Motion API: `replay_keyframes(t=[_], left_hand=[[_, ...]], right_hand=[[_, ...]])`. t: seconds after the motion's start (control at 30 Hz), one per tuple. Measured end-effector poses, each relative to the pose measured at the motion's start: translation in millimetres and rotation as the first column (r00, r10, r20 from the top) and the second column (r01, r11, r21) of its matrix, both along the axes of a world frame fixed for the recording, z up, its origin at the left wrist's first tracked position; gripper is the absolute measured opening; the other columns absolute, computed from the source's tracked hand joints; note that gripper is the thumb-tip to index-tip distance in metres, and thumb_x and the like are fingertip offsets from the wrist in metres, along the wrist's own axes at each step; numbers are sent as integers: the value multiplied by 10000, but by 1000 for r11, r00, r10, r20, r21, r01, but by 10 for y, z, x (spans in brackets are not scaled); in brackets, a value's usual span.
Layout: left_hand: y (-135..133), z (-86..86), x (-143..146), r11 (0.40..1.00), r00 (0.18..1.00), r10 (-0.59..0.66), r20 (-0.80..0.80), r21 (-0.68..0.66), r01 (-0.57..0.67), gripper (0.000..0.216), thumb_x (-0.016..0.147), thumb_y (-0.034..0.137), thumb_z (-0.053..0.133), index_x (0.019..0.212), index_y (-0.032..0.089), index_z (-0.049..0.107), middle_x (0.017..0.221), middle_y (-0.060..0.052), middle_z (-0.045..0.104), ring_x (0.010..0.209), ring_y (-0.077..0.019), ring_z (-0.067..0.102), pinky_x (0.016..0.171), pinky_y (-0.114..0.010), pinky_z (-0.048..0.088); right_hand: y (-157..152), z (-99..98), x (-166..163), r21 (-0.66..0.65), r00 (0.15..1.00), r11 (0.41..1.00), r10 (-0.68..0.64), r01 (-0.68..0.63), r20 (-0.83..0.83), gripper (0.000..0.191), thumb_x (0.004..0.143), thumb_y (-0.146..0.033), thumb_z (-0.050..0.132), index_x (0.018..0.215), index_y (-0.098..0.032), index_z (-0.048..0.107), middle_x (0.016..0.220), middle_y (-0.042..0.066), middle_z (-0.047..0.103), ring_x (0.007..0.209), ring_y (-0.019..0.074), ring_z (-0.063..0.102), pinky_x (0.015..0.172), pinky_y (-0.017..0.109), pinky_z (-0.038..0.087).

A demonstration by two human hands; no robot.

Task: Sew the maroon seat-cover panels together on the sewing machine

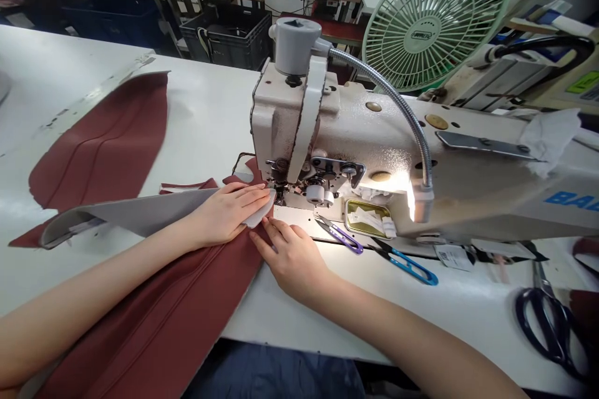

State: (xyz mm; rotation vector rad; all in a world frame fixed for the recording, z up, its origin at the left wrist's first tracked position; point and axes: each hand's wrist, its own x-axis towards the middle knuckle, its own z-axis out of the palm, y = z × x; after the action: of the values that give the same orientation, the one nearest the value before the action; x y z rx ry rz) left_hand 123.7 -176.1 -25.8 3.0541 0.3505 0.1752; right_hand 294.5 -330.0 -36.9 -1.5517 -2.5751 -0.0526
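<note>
A long maroon panel (178, 318) with stitched lines runs from the lower left up to the needle area of a sewing machine (355, 137). Over it lies a second piece, its grey backing (154, 215) facing up. My left hand (231, 212) rests flat on this grey backing, fingers stretched toward the presser foot. Close beside it, my right hand (294, 255) lies with fingers extended on the maroon panel's edge, just in front of the foot. The needle and the exact seam are partly hidden by the machine head and my fingers.
Purple thread snips (344, 237), blue thread snips (407, 263) and a small tray (372, 218) lie right of the needle. Dark-handled scissors (547, 318) sit at the far right. Another maroon panel (107, 137) lies at left. A green fan (430, 25) stands behind the machine.
</note>
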Motion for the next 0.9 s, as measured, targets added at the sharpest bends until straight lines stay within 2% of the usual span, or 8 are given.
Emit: replay_keyframes(t=[0.23, 0.43, 0.7, 0.9], left_hand=[[-7, -26, 97, 1000, 1000, -23, 10, 2, 23, 551, 853, 165, 441, 1402, 159, 483, 1461, -57, 509, 1375, -220, 419, 1112, -375, 307], [-16, -17, 118, 999, 999, -31, 9, 7, 31, 526, 870, 194, 452, 1394, 165, 490, 1442, -68, 524, 1365, -227, 428, 1105, -377, 316], [-17, -36, 137, 999, 998, -36, 48, 28, 35, 455, 874, 186, 494, 1327, 153, 530, 1355, -98, 584, 1275, -241, 507, 1064, -380, 359], [-2, -16, 179, 999, 999, 10, 37, -38, -9, 402, 868, 177, 530, 1268, 166, 569, 1279, -102, 623, 1246, -249, 530, 1054, -396, 375]], right_hand=[[-31, 38, 113, -30, 1000, 1000, 5, -5, 13, 507, 904, -160, 483, 1405, -79, 488, 1415, 260, 489, 1233, 323, 486, 794, 402, 478], [-57, -22, 116, 26, 1000, 999, -20, 20, -2, 490, 907, -148, 472, 1393, -96, 504, 1408, 229, 512, 1235, 309, 490, 826, 392, 484], [-48, -30, 103, 67, 999, 997, -24, 25, -26, 463, 903, -139, 477, 1356, -75, 548, 1371, 239, 546, 1206, 308, 519, 823, 389, 492], [-31, -43, 134, 68, 998, 996, -56, 59, -42, 452, 909, -137, 497, 1351, -67, 551, 1399, 240, 523, 1220, 308, 504, 828, 400, 482]])
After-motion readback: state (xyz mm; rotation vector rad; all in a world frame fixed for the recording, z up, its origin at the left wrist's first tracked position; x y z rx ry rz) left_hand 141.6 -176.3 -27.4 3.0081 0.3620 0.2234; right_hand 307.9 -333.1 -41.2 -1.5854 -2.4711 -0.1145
